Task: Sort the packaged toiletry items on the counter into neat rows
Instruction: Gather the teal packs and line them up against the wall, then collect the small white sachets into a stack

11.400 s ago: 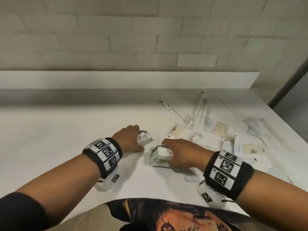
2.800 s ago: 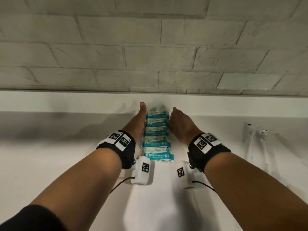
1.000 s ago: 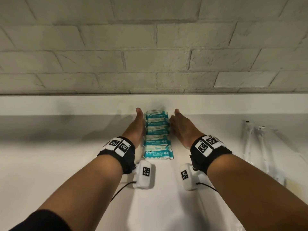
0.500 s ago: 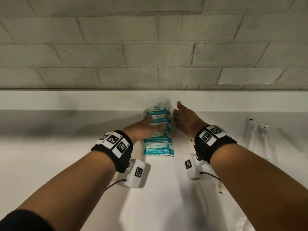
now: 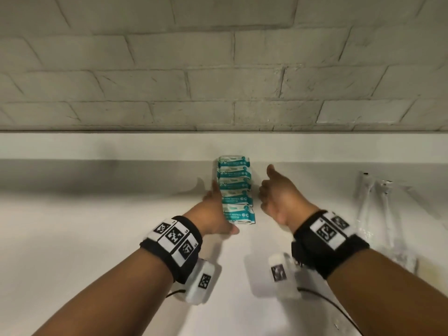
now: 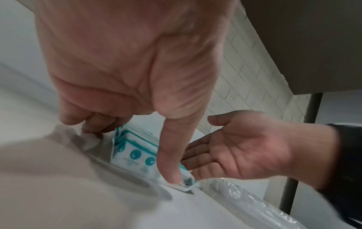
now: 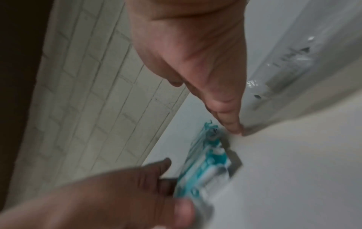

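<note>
Several teal and white wipe packets point(image 5: 235, 180) lie overlapped in one row that runs from the back ledge toward me. My left hand point(image 5: 213, 209) lies along the row's left side, fingers pointing away from me. Its thumb point(image 6: 169, 162) presses on the nearest packet's corner point(image 6: 135, 153). My right hand point(image 5: 274, 190) is open on the right of the row, palm facing the packets, with a small gap between them in the head view. In the right wrist view one fingertip point(image 7: 233, 125) touches the counter beside the far packets point(image 7: 203, 164).
Long items in clear plastic wrap point(image 5: 378, 202) lie on the white counter at the right. A white ledge point(image 5: 121, 146) and a grey brick wall close off the back. Bare counter point(image 5: 72, 226) stretches to the left.
Half a second ago my left hand lay across the top of the row; now it is back at the left side with the thumb at the near end. The right hand drew slightly away.
</note>
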Motion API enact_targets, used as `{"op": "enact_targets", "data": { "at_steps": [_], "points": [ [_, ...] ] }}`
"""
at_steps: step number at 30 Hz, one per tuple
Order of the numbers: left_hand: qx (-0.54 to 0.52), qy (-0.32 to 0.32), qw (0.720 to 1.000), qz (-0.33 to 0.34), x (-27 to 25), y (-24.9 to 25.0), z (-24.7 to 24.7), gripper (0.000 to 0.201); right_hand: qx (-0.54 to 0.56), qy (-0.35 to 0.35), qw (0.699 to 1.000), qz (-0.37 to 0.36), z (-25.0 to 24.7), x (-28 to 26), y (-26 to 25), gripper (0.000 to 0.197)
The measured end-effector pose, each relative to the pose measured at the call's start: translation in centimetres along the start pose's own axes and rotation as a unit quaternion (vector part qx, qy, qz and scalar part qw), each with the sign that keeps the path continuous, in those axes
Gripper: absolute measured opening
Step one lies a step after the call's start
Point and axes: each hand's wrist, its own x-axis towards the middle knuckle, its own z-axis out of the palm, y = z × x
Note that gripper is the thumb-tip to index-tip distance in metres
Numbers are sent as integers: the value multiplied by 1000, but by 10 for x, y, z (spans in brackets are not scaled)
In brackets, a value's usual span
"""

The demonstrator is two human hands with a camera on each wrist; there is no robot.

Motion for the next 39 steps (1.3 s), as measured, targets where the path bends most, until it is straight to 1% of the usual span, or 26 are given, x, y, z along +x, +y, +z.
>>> {"op": "enact_targets", "data": {
  "at_steps": [1,2,4,8,10,12,14,15,16,17,18,19,21,23,24,25,26,28,30,31,32,33,35,37,38,39],
  "points": [
    [9,6,1000,-3,1,0,1,114,-8,-11,1000,-1,2,-8,8,72],
    [21,10,1000,-1,1,0,2,110,-18,-20,1000,-6,4,-15,16,68],
    [29,22,999,6,0,4,4,97,-25,-33,999,-18,7,-24,23,59],
    [21,54,998,25,5,4,10,82,-33,-54,997,-46,7,-24,23,55],
    [6,66,997,31,11,-3,15,80,-52,-59,996,-40,3,-22,25,46],
    [-16,99,995,28,15,-13,19,80,-96,-65,992,-42,2,-20,25,29],
    [2,131,991,29,17,-17,22,75,-183,-58,980,-52,4,-19,24,26],
    [29,140,989,37,19,-17,22,69,-246,-52,965,-70,4,-14,23,26],
    [48,143,987,46,21,-15,22,62,-330,-49,938,-93,5,-8,22,26],
    [68,139,987,46,22,-13,22,57,-430,-49,894,-116,8,-5,19,28],
    [84,133,987,42,25,-11,22,53,-527,-51,838,-133,11,-3,15,31],
    [97,125,987,32,27,-10,21,48,-600,-55,785,-142,15,-1,10,36],
    [119,117,986,14,31,-9,19,38,-691,-69,702,-156,20,4,0,52],
    [147,107,983,12,31,-8,16,35,-753,-77,634,-158,24,17,-10,80],
    [160,101,982,14,32,-8,16,36,-773,-86,611,-149,26,24,-15,92],
    [170,99,980,16,33,-8,15,37,-786,-96,595,-136,28,30,-18,100],
    [174,99,980,19,34,-9,14,38,-795,-105,585,-124,29,35,-21,105],
    [170,95,981,18,35,-10,13,38,-806,-115,569,-117,31,41,-23,106],
    [165,97,981,23,37,-11,12,37,-806,-112,568,-124,32,41,-22,103],
    [166,97,981,29,35,-10,12,37,-802,-108,574,-128,30,41,-22,98],
    [167,100,980,35,33,-9,12,37,-791,-103,587,-136,27,36,-22,92],
    [166,107,979,41,29,-9,11,37,-774,-99,609,-143,22,32,-23,83],
    [167,135,974,67,19,-7,12,39,-714,-114,670,-167,5,11,-24,64],
    [149,166,969,102,3,-3,16,41,-653,-127,728,-166,-21,-21,-28,53],
    [138,175,968,115,-6,0,16,41,-641,-123,741,-158,-34,-37,-33,51],
    [124,174,969,126,-17,5,21,42,-645,-110,741,-150,-53,-52,-33,52]
  ]
}}
